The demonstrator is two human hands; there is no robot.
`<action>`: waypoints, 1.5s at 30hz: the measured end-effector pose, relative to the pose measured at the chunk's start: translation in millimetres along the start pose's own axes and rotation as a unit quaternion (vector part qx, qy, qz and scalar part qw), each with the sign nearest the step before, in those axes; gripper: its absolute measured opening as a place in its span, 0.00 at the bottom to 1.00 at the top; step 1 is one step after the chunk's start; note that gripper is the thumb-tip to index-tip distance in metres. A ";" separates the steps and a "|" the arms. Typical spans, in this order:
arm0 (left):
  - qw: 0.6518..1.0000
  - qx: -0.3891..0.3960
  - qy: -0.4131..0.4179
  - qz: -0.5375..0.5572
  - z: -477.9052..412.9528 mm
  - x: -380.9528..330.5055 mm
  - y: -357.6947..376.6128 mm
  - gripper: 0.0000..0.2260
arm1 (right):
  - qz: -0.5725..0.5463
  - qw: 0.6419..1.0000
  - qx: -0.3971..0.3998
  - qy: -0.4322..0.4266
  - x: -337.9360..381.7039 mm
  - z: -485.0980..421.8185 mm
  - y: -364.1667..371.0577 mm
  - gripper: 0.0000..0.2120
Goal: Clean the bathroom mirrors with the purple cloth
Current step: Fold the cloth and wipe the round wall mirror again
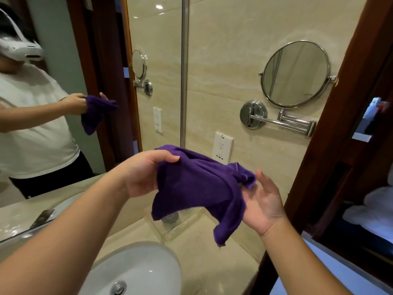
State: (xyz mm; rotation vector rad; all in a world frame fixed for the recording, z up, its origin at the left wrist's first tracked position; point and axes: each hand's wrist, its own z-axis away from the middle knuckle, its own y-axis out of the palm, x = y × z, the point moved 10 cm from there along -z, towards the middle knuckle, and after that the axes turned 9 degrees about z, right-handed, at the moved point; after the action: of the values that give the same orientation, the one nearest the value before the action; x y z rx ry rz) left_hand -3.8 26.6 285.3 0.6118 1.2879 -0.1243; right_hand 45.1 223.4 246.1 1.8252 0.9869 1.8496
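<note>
You stand at a beige marble table [204, 269] with a white oval sink [136, 271] sunk into it. A clear tray [170, 233] sits in the back corner, against the glossy cream wall tiles [234, 60]. The wall mirror [161, 35] fills the left side above the table and reflects a person in a white shirt holding the same cloth. On the tiled wall to the right, a round mirror [295, 73] hangs on a chrome swing arm [280, 122], close to a dark wooden door frame [331, 124]. A white socket [222, 147] sits below and to the left of it; its markings are too small to read. The purple cloth [197, 188] is in the air above the tray, between your hands and touching neither mirror. Your left hand [146, 173] has a closed grip on it — thumb and curled fingers pinch its upper edge. Your right hand [263, 201] has no grip at all: the palm faces up with the fingers spread, and the cloth's far corner drapes onto it.
</note>
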 end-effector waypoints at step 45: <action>0.881 -0.114 0.019 -0.460 -24.9 -65.1 -32.4 0.16 | 0.664 0.732 -0.150 0.001 134.3 -10.5 -13.7 0.15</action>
State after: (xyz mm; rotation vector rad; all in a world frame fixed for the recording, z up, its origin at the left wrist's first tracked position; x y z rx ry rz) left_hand -58.0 -4.3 330.3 -0.2474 1.5162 -0.7349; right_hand 18.4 322.7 334.2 2.4636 -0.9862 2.3703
